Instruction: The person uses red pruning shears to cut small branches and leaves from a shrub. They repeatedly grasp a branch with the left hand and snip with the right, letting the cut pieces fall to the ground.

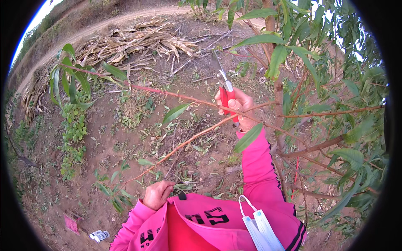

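My right hand (pixel 243 105) grips the red handles of a pair of pruning shears (pixel 227 91), their metal blades pointing up and away from me. A reddish, mostly bare branch (pixel 169 93) crosses in front of this hand, with a leaf cluster at its far left end. Another thin branch (pixel 185 143) slants down left from the same tree, passing close by the shears' lower end. My left hand (pixel 158 195) is low, before my jacket, with its fingers curled. A thin grey twig (pixel 204 181) seems to start at its fingertips; whether it is pinched there or lies behind is unclear.
A trunk (pixel 279 94) with long narrow leaves and side branches (pixel 333 112) fills the right. Dry corn stalks (pixel 135 42) lie heaped beyond. A pink stool (pixel 72 223) and white cans (pixel 99 236) are at lower left. A face mask (pixel 263 230) hangs before my jacket.
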`<state>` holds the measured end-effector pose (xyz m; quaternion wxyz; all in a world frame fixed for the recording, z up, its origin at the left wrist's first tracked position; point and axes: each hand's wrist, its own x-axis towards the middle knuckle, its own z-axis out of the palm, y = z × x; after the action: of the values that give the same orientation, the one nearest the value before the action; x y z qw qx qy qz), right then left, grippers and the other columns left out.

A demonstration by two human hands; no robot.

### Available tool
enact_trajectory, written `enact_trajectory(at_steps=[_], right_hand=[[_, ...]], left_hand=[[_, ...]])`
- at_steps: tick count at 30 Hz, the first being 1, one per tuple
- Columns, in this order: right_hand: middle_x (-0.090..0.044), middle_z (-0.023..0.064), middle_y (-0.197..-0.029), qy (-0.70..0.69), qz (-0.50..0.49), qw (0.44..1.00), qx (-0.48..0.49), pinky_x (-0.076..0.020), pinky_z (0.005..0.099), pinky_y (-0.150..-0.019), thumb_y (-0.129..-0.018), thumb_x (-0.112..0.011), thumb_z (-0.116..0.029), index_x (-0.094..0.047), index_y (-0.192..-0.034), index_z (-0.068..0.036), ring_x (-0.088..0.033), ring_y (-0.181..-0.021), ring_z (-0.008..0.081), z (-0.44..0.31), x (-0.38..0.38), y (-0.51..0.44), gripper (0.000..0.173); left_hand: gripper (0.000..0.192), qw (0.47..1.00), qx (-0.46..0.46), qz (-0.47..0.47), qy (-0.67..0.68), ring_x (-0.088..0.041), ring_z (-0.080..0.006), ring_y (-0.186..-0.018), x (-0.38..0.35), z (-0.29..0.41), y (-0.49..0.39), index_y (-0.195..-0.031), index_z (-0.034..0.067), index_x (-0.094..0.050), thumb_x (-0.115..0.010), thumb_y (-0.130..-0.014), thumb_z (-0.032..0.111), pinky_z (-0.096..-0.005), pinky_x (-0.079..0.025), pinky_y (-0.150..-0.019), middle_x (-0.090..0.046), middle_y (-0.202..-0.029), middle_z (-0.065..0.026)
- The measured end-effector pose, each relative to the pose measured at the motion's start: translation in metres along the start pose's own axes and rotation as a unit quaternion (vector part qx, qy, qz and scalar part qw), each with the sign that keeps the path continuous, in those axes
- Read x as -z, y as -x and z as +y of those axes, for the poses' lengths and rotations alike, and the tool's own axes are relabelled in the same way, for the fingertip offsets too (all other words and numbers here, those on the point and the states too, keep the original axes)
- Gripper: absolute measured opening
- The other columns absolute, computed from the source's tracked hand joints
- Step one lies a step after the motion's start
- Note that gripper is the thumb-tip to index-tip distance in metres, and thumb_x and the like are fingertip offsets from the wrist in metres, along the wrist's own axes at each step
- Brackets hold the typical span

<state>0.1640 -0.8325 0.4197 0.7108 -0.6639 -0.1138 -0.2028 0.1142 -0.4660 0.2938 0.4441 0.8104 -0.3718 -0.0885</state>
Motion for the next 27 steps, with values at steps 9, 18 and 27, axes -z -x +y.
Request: enact_trajectory(at_steps=[9,18,27], right_hand=[[-0.063,0.0129,-0.109,-0.105,0.037,0.988,0.108,-0.0541,0.0329,-0.081,-0.089,-0.067,-0.045,-0.055,-0.121,0.004,-0.064,-0.091,0.0193,-0.005,-0.018,-0.049,0.059],[-0.061,0.0088,-0.105,-0.078,0.088,0.985,0.128,-0.0527,0.0299,-0.080,-0.092,-0.063,-0.040,-0.057,-0.118,0.002,-0.061,-0.092,0.0157,-0.018,-0.040,-0.072,0.049],[-0.062,0.0064,-0.095,-0.043,0.104,0.983,0.147,-0.0506,0.0260,-0.073,-0.092,-0.065,-0.037,-0.059,-0.112,0.001,-0.060,-0.083,0.0123,-0.015,-0.039,-0.084,0.043]], left_hand=[[0.012,1.000,-0.011,0.005,0.005,-0.069,-0.0274,-0.073,0.000,0.003,-0.001,-0.100,0.003,-0.065,-0.063,-0.088,0.007,-0.0365,-0.055,-0.067,-0.068,-0.081,-0.0123],[0.012,1.000,0.005,0.020,0.020,-0.069,-0.0254,-0.071,0.004,0.004,0.000,-0.101,0.004,-0.065,-0.063,-0.089,0.005,-0.0349,-0.055,-0.065,-0.069,-0.082,-0.0127],[0.014,1.000,0.008,0.022,0.014,-0.068,-0.0260,-0.069,0.006,-0.006,-0.001,-0.102,0.005,-0.065,-0.062,-0.089,0.007,-0.0353,-0.054,-0.064,-0.067,-0.078,-0.0129]])
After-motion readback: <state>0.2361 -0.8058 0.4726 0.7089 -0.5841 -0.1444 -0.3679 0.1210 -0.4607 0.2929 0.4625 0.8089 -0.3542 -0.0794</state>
